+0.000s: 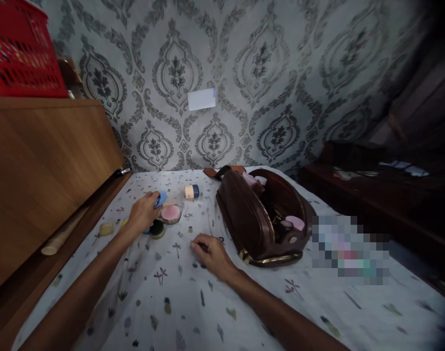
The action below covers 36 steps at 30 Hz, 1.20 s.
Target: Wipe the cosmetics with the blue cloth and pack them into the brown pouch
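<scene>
My left hand (144, 212) reaches out over a white patterned sheet (193, 302) and closes its fingers on a small blue container (161, 198). Right beside it lie a round pink compact (170, 213), a dark green round jar (157, 229) and a cream tube with a blue cap (191, 191). My right hand (211, 253) rests on the sheet with its fingers curled on a thin dark item, just left of an open brown toiletry bag (259, 219). Inside the bag show pink-lidded items (294, 223).
A wooden headboard or cabinet (43, 165) rises on the left with a red crate (19, 48) on top. A rolled pale stick (63, 234) lies in the gap beside it. A dark side table (372, 185) stands at the right. A small yellowish item (106, 229) lies on the sheet.
</scene>
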Each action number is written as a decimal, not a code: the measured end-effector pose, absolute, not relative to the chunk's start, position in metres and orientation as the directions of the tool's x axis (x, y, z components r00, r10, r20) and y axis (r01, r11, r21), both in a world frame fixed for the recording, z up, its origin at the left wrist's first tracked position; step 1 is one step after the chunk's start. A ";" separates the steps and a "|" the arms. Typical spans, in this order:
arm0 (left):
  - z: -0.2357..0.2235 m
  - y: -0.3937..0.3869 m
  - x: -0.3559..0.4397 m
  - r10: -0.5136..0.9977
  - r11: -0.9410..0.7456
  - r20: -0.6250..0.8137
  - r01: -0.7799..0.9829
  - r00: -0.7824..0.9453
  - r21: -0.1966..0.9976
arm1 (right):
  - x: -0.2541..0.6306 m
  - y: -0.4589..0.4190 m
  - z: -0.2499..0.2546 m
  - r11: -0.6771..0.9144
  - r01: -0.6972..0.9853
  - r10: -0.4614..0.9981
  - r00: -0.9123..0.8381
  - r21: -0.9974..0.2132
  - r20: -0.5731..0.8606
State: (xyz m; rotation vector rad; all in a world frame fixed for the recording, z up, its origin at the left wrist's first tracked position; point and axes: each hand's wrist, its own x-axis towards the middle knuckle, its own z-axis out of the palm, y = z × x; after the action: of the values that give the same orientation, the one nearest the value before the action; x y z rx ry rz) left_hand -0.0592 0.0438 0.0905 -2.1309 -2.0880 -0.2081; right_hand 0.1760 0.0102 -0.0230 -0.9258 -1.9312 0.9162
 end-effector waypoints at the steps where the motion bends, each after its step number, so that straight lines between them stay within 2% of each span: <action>1: 0.088 0.037 -0.048 0.975 -0.040 0.218 0.999 0.042 -0.010 | 0.176 0.011 -0.024 0.441 0.239 0.855 -0.406 -0.865 0.323; 4: 0.075 0.012 -0.018 0.963 -0.140 0.235 0.990 0.132 0.018 | 0.176 0.017 -0.027 0.234 0.007 0.915 -0.340 -0.972 0.217; 7: 0.057 -0.012 0.004 0.916 -0.358 0.271 0.905 0.295 0.227 | 0.176 0.025 -0.031 0.065 -0.180 0.952 -0.282 -0.982 0.115; 9: 0.049 -0.023 0.010 0.888 -0.454 0.285 0.783 0.361 0.425 | 0.177 0.029 -0.033 0.061 -0.184 0.959 -0.260 -0.981 0.108; 11: 0.046 -0.027 0.008 0.895 -0.445 0.298 0.699 0.332 0.560 | 0.179 0.031 -0.034 0.081 -0.151 0.959 -0.256 -0.985 0.118; 15: 0.044 -0.018 -0.010 0.942 -0.304 0.313 0.694 0.119 0.653 | 0.182 0.026 -0.033 0.143 -0.042 0.950 -0.274 -0.989 0.149; 18: 0.035 -0.009 -0.019 0.939 -0.285 0.341 0.672 0.052 0.683 | 0.183 0.017 -0.027 0.233 0.056 0.936 -0.285 -0.971 0.208; 20: 0.024 -0.005 -0.020 0.930 -0.306 0.363 0.663 0.054 0.683 | 0.183 0.010 -0.022 0.395 0.207 0.878 -0.371 -0.895 0.302; 23: 0.007 -0.001 -0.017 0.922 -0.333 0.380 0.658 0.077 0.675 | 0.181 0.000 -0.016 0.686 0.397 0.694 -0.610 -0.609 0.383; 26: -0.004 0.000 -0.016 0.916 -0.347 0.392 0.659 0.085 0.668 | 0.177 -0.003 -0.014 0.781 0.449 0.610 -0.699 -0.434 0.373; 28: -0.007 -0.001 -0.019 0.911 -0.356 0.404 0.661 0.087 0.660 | 0.177 -0.003 -0.015 0.769 0.483 0.629 -0.686 -0.418 0.366; 33: -0.002 -0.008 -0.026 0.875 -0.430 0.465 0.662 0.137 0.614 | 0.186 -0.004 -0.017 0.711 0.518 0.697 -0.605 -0.475 0.384; 36: -0.001 -0.014 -0.023 0.829 -0.501 0.517 0.692 0.212 0.520 | 0.196 -0.010 -0.018 0.665 0.551 0.742 -0.562 -0.503 0.366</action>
State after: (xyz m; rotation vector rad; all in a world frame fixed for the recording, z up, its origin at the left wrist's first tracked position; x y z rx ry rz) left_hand -0.0228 -0.0142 -0.0011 -2.5760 -1.6380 -1.2998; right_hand 0.1960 -0.0103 -0.0176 -0.9977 -2.3223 0.4511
